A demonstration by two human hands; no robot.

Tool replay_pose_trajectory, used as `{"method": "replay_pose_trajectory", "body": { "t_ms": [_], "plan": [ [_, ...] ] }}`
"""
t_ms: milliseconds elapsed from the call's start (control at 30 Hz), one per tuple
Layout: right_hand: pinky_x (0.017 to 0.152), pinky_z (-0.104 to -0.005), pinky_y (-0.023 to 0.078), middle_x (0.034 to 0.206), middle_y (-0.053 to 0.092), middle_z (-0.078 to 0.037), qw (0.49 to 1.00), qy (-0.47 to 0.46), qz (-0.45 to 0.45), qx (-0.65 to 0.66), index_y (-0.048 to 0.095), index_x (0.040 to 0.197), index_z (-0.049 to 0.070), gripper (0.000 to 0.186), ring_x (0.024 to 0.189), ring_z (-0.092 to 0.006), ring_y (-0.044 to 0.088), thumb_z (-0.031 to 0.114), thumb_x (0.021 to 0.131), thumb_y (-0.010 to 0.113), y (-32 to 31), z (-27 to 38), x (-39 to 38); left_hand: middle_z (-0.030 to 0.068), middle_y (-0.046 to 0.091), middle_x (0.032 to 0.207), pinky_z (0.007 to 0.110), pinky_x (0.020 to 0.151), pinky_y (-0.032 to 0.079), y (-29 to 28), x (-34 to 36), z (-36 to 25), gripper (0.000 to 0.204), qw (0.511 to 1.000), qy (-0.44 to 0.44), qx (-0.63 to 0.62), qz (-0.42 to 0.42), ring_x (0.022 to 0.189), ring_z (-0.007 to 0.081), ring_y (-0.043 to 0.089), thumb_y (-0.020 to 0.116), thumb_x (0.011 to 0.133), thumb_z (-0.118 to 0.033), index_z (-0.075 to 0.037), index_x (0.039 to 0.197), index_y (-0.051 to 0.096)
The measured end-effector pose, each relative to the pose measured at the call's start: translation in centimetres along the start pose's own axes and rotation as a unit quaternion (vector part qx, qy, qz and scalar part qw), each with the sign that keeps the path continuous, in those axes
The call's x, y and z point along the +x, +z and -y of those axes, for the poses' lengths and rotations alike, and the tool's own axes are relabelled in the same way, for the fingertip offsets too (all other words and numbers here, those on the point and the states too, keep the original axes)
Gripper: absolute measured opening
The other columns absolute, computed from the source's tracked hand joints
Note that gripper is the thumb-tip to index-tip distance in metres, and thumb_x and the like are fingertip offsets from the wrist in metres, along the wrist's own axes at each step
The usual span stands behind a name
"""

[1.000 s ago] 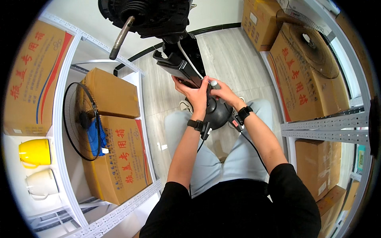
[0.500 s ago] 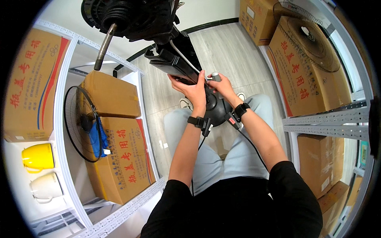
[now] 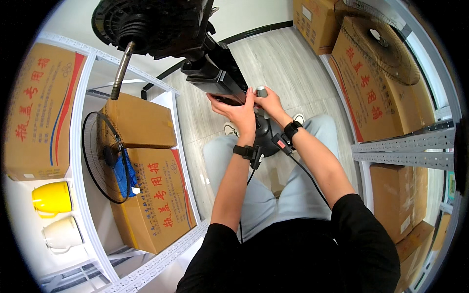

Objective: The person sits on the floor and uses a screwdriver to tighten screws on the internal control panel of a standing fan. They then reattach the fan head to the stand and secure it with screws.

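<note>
A black stand fan without its blades rises before me, with its motor head [image 3: 151, 29] at the upper left and a bare threaded shaft [image 3: 122, 71] jutting from it. My left hand [image 3: 239, 115] is closed round the lower part of the fan's black housing [image 3: 215, 80], thumb along its near side. Beside it, my right hand [image 3: 271, 105] grips a grey-handled tool [image 3: 262, 92] that looks like a screwdriver; its tip is hidden. The round black base [image 3: 266, 141] rests on the floor between my legs.
Fan guards stand on both sides: one [image 3: 90, 161] by the left shelf's cartons [image 3: 154, 190], another [image 3: 376, 49] on a right-hand carton [image 3: 376, 102]. A yellow mug [image 3: 51, 198] and a white mug [image 3: 63, 233] sit on the left shelf. Cables trail from both wrist straps.
The whole view has shifted slightly. My right hand and the grey-handled tool have moved a little closer to my left hand, which keeps its hold on the housing.
</note>
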State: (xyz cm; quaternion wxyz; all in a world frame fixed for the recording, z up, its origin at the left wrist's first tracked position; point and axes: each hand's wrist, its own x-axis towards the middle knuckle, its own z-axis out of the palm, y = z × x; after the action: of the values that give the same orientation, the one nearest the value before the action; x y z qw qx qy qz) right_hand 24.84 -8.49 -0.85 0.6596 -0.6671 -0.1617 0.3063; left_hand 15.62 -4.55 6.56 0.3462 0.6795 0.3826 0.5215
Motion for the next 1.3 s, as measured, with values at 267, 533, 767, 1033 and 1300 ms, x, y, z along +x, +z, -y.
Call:
{"method": "replay_pose_trajectory", "body": {
  "t_ms": [267,533,767,1033,1300],
  "plan": [
    [0.067,-0.0294,0.052,0.089,0.070,-0.004,0.996,-0.071,0.013,0.048,0.066,0.098,0.005,0.027,0.077,-0.0165,0.066,0.018,0.077,0.075,-2.1,9.6,-4.7,0.0259,0.018,0.139,0.050,0.107,0.029,0.3,0.3,-0.7,0.116,0.999,0.001,0.019,-0.037,0.130,0.0420,0.023,0.084,0.068,-0.022,0.003,0.146,0.002],
    [0.084,-0.0328,0.050,0.105,0.065,-0.011,0.908,-0.370,-0.016,-0.196,0.063,0.111,0.003,0.043,0.097,-0.0231,0.064,0.024,0.076,0.078,1.7,14.6,-7.1,0.0254,0.016,0.138,0.047,0.102,0.033,1.2,0.3,0.7,0.102,0.995,0.042,0.077,-0.040,0.128,0.0405,0.026,0.074,0.081,-0.026,0.002,0.146,0.000],
    [0.080,-0.0375,0.052,0.102,0.067,-0.014,0.935,-0.333,-0.039,-0.115,0.060,0.112,0.007,0.045,0.094,-0.0316,0.065,0.024,0.075,0.078,2.3,13.8,-6.2,0.0251,0.018,0.136,0.046,0.099,0.038,0.2,0.0,-0.2,0.109,0.997,0.061,0.039,-0.009,0.123,0.0412,0.032,0.079,0.073,-0.016,0.002,0.146,0.000],
    [0.081,-0.0349,0.051,0.102,0.065,-0.011,0.907,-0.389,-0.083,-0.141,0.064,0.108,0.008,0.041,0.094,-0.0279,0.065,0.021,0.073,0.080,2.1,13.8,-5.3,0.0235,0.024,0.129,0.046,0.098,0.037,-0.5,1.2,-0.8,0.098,0.998,0.052,0.034,-0.004,0.119,0.0406,0.036,0.081,0.069,-0.012,0.003,0.140,0.014],
    [0.080,-0.0350,0.051,0.101,0.065,-0.010,0.912,-0.375,-0.093,-0.140,0.065,0.106,0.007,0.039,0.092,-0.0273,0.064,0.020,0.073,0.080,2.1,14.0,-5.2,0.0274,0.035,0.131,0.048,0.096,0.039,0.2,1.1,-1.4,0.094,0.999,0.016,0.050,-0.007,0.119,0.0429,0.044,0.079,0.072,-0.021,0.004,0.137,0.016]
  ]
}}
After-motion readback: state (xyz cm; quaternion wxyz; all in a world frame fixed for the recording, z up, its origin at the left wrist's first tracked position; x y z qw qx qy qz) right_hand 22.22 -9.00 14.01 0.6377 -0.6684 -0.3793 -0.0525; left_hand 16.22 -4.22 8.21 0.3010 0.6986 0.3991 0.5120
